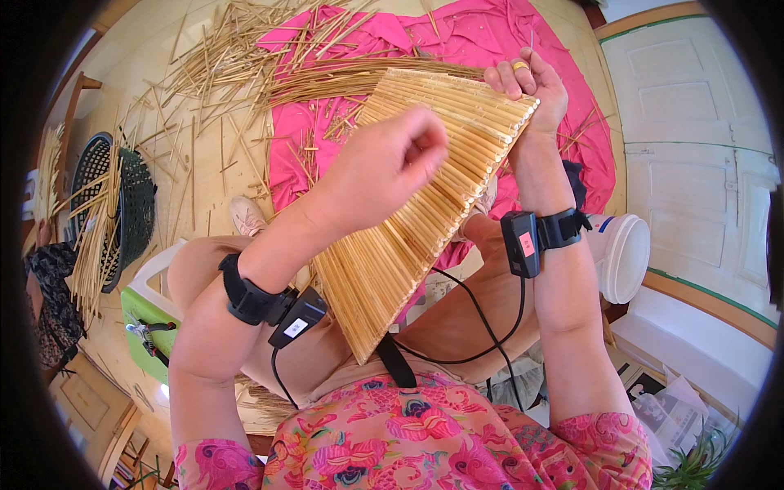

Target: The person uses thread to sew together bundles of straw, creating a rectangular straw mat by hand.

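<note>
Across my lap and knees lies a tapering panel of straw stalks (425,175), laid side by side with their cut ends along its right edge. My right hand (531,90) is at the panel's far right corner. Its thumb and forefinger are pinched on a thin, pale needle (532,41) that points up, while the other fingers curl by the corner. A gold-coloured ring is on one of those fingers. My left hand (388,167) is above the middle of the panel with its fingers curled closed. Whatever is inside them, if anything, is hidden.
Loose straw stalks (237,61) cover the floor and a pink cloth (584,114) ahead. At left, a dark plastic basket (139,208) holds more stalks beside a green stool (147,331) with a tool on it. A white bucket (627,257) stands at right. Black cables (478,314) cross my lap.
</note>
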### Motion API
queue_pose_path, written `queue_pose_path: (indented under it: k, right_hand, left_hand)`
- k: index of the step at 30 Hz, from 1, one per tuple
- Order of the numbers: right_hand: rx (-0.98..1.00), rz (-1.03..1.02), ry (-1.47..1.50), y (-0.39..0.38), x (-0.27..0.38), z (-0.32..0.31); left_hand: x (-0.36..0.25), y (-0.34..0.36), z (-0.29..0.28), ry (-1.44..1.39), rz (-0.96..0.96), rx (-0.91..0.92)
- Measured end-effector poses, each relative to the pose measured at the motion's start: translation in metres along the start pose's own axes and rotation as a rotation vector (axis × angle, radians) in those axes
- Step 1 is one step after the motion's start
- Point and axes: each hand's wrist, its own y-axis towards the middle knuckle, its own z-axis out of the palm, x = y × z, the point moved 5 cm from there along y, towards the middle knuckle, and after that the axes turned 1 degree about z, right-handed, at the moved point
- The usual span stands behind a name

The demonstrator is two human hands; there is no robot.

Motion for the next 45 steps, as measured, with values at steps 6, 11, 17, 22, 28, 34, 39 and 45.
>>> queue_pose_path:
  k: [6, 11, 17, 22, 28, 34, 39, 45]
  right_hand:
    - [-0.016, -0.01, -0.007, 0.001, -0.002, 0.0]
    - [-0.035, -0.016, -0.027, 0.0, -0.001, -0.001]
    - [-0.072, -0.015, -0.043, -0.001, -0.002, 0.001]
    - [-0.054, 0.002, -0.034, 0.002, -0.003, -0.002]
    - [-0.081, -0.025, -0.075, 0.002, -0.003, 0.001]
    - [-0.092, -0.025, -0.079, 0.002, -0.004, -0.003]
    - [-0.099, -0.026, -0.114, 0.0, -0.002, -0.006]
    - [-0.099, -0.012, -0.091, 0.003, -0.006, -0.006]
  left_hand:
    - [0.001, -0.012, 0.023, 0.525, 0.321, 0.064]
    - [0.006, -0.014, 0.025, 0.466, 0.298, 0.06]
    - [0.006, -0.014, 0.023, 0.458, 0.296, 0.131]
    - [0.002, -0.011, 0.027, 0.395, 0.239, 0.147]
    - [0.005, -0.012, 0.027, -0.202, -0.137, 0.217]
    - [-0.021, -0.057, 0.06, -0.082, 0.168, 0.707]
    - [-0.013, -0.08, 0.068, 0.492, 0.333, 0.817]
    - [-0.017, -0.048, 0.036, 0.365, 0.125, 0.112]
